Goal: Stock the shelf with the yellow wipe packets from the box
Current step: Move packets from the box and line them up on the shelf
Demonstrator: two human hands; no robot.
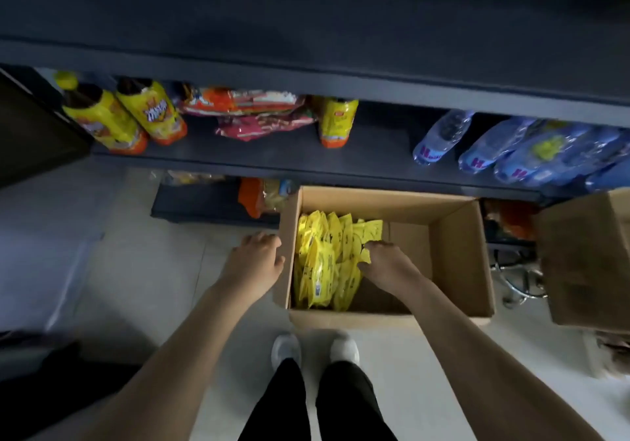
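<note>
An open cardboard box (453,253) stands on the floor in front of my feet. Several yellow wipe packets (324,256) stand packed on edge in its left half; the right half shows bare cardboard. My right hand (385,263) is down inside the box, its fingers curled on the right side of the packet stack and pinching a packet's edge. My left hand (255,259) hovers outside the box at its left wall, fingers loosely bent, holding nothing. The dark shelf (272,157) runs across behind the box.
The shelf holds yellow bottles (136,120), red snack bags (252,113), another yellow bottle (335,123) and water bottles (504,147). A second cardboard box (586,256) stands at the right. A lower shelf (204,201) holds more packs. Pale tiled floor lies to the left.
</note>
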